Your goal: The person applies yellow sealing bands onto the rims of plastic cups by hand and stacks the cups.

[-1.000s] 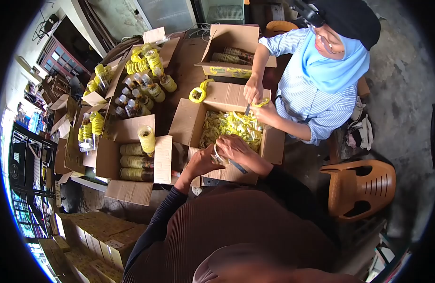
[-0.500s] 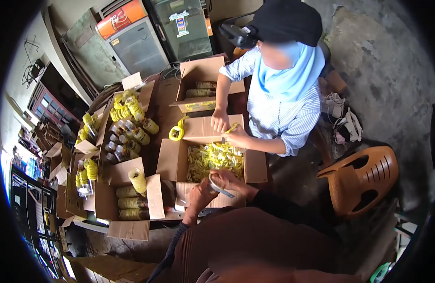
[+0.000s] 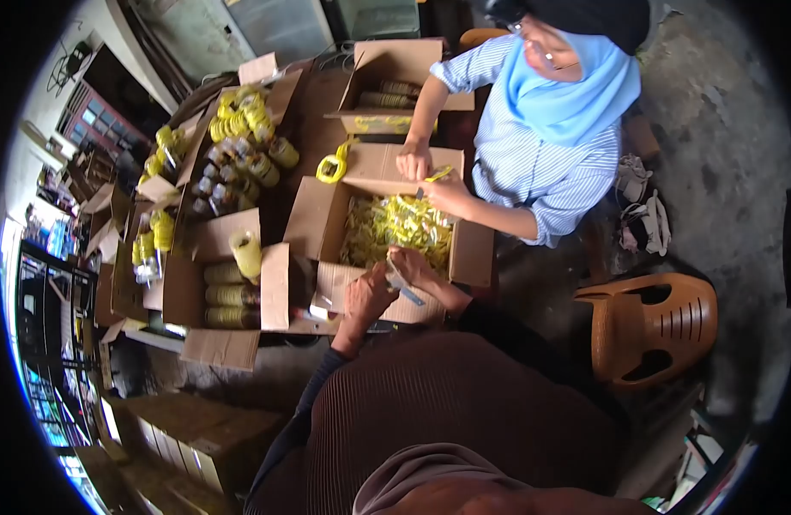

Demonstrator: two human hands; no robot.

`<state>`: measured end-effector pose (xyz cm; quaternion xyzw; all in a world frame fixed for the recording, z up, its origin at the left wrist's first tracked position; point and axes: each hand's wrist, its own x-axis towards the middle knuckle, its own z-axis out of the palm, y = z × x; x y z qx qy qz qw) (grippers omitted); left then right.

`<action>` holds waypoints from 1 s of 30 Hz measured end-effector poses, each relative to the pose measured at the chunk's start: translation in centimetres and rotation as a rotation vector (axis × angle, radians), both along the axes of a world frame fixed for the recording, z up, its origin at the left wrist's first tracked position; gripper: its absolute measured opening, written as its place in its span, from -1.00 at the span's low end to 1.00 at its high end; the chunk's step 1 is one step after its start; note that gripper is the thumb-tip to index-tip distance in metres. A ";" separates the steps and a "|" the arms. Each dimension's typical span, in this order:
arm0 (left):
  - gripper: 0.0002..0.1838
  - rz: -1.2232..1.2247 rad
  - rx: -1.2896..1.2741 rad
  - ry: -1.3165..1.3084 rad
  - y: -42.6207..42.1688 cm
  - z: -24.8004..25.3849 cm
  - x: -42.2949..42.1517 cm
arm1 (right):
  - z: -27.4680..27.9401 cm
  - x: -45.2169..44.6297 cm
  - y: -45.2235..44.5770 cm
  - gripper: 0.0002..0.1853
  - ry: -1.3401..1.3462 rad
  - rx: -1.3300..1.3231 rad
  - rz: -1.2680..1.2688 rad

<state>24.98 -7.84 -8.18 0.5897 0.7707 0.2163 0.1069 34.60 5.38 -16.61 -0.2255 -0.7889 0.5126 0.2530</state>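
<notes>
Head view, the only one here: pretty much everything is packed around the scrap box (image 3: 310,219), an open cardboard one with yellow scraps (image 3: 401,225) heaped inside. Both hands are brought together at its near side, the left hand (image 3: 368,296) over the near flap (image 3: 329,281) and the right hand (image 3: 417,268) by the near edge, just beside the scraps. A knife (image 3: 412,294) is caught between them, so that's where it is: above the near flap, not down in the box. Its upper end is tucked in at the fingertips, and its long axis is slanted from there toward the near right, away from the scraps, with the free end left sticking out below the right hand. That hand looks like the nearer one to the bare length. The fingers of both are bent and bunched close around the upper end, but whose grip is really closed on the knife can't be told, since too much is covered. As for looks: flat, straight, narrow, dull bluish grey, handle not made out. Something small and pale (image 3: 395,275) is half hidden by the fingers too, too blurry to be identified. Across at the far right corner of the box, a yellow strip (image 3: 439,174) is being held by a co-worker's hands (image 3: 449,194).
</notes>
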 end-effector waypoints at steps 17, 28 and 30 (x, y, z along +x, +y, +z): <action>-0.30 -0.317 -0.067 -0.499 -1.5 2.1 -5.7 | 8.8 0.5 -1.7 -0.80 -0.041 0.508 0.093; -0.39 -0.483 -0.375 -0.985 -0.5 1.8 -7.4 | 10.0 -0.3 -3.0 -0.80 -0.160 0.453 0.229; -0.45 -0.450 -0.266 -0.925 -0.8 1.6 -7.0 | 10.0 -0.2 -3.0 -0.80 -0.191 0.416 0.210</action>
